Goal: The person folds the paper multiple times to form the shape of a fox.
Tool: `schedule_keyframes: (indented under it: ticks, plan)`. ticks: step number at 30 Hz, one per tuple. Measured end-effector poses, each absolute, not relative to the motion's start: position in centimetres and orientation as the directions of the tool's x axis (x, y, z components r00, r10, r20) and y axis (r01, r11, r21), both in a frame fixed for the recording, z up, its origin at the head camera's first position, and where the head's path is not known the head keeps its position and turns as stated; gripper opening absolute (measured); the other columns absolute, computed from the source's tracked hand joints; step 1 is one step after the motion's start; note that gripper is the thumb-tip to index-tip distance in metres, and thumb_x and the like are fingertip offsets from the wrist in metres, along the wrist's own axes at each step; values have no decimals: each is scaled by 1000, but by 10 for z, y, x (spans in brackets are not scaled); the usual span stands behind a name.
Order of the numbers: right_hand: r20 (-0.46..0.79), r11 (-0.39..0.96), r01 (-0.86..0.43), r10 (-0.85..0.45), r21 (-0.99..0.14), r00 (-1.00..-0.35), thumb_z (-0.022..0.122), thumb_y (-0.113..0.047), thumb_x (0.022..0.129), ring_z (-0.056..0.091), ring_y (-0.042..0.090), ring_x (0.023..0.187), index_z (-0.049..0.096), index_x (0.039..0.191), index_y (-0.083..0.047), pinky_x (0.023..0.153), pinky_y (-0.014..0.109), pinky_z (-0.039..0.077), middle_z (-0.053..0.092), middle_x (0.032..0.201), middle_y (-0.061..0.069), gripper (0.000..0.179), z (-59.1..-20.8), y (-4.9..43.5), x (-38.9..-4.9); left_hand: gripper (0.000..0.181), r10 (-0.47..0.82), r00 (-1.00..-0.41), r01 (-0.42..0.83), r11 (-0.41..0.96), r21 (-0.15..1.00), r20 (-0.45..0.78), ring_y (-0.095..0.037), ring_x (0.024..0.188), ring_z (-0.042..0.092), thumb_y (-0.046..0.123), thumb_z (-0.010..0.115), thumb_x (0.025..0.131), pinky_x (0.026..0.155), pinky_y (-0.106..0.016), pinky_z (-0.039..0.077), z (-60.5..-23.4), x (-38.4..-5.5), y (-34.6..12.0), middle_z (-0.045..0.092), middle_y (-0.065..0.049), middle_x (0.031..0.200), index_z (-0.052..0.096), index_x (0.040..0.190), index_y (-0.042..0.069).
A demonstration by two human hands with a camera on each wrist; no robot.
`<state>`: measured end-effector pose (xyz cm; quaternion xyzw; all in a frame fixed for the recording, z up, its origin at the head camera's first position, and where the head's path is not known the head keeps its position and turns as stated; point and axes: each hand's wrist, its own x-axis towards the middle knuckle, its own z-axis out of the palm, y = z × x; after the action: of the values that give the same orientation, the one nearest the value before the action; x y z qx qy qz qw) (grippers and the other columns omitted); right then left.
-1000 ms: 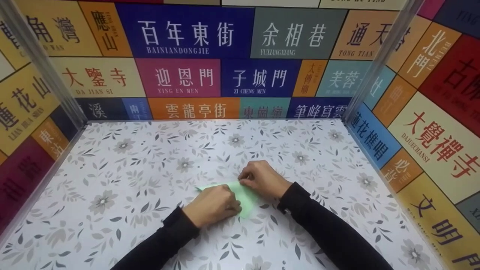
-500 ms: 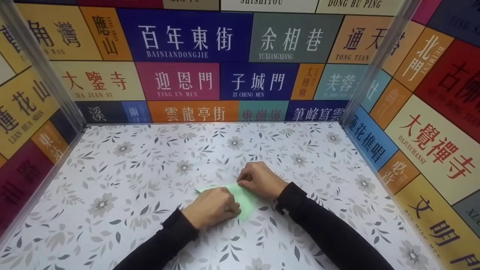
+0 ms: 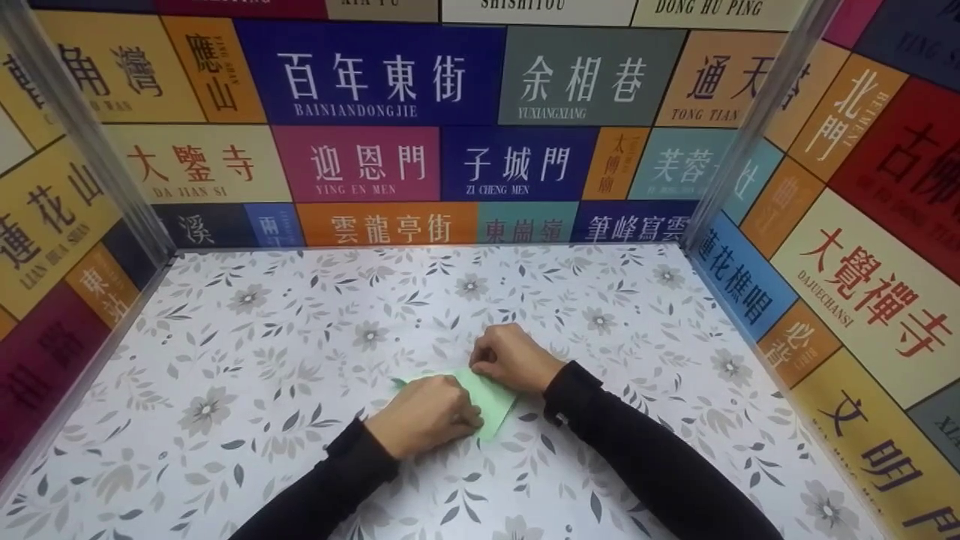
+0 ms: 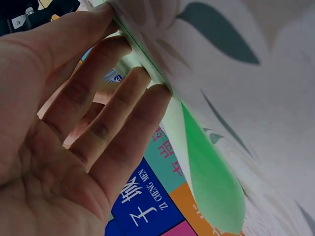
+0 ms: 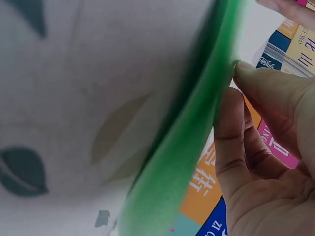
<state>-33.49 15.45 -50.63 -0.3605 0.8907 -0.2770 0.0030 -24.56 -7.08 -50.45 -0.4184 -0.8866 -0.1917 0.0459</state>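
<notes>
A light green sheet of paper (image 3: 493,409) lies partly folded on the patterned tabletop under both hands. My left hand (image 3: 429,412) covers its left part, and the fingertips press down on it. In the left wrist view those fingers reach to the paper in a row, while a loose flap of the green paper (image 4: 211,182) curls up beyond them. At the far edge my right hand (image 3: 516,358) pinches the sheet between thumb and forefinger. The right wrist view has the green paper (image 5: 172,157) bowed up from the table beside that thumb.
A white tabletop (image 3: 285,420) with grey leaves and flowers spreads around the hands. Behind it stands a wall (image 3: 367,161) of coloured sign panels, with more panels along the left and right sides. Clear corner strips (image 3: 731,157) join the walls.
My right hand has shifted slightly left along the paper's far edge. The sheet's right edge stands out more sharply. My left hand stays almost still.
</notes>
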Motion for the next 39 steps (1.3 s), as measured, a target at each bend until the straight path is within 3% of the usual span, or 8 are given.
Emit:
schedule_keyframes:
  ticks: [18, 29, 39]
  plan:
    - [115, 652, -589, -618, -478, -778, 90, -3, 95, 77, 17, 84, 87, 95, -6, 84, 34, 65, 87, 91, 6, 4, -497, 147, -342, 16, 702, -684, 717, 596, 361, 199, -14, 95, 83, 17, 98, 92, 87, -34, 70, -503, -246, -71, 91, 4, 105, 94, 106, 25]
    - [106, 688, -546, -572, -478, -813, 90, 2, 91, 65, 10, 78, 84, 92, -6, 79, 31, 58, 83, 87, 5, 10, -494, 148, -348, 13, 712, -659, 749, 590, 303, 243, -16, 93, 84, 17, 97, 93, 85, -35, 71, -502, -246, -70, 91, 7, 100, 94, 103, 25]
    - [111, 706, -549, -565, -448, -817, 89, 7, 86, 66, 11, 73, 84, 86, -7, 75, 30, 58, 83, 81, 4, 14, -492, 156, -349, 11, 712, -669, 738, 603, 303, 214, -13, 88, 84, 18, 96, 94, 84, -34, 71, -502, -246, -68, 91, 6, 99, 93, 103, 25]
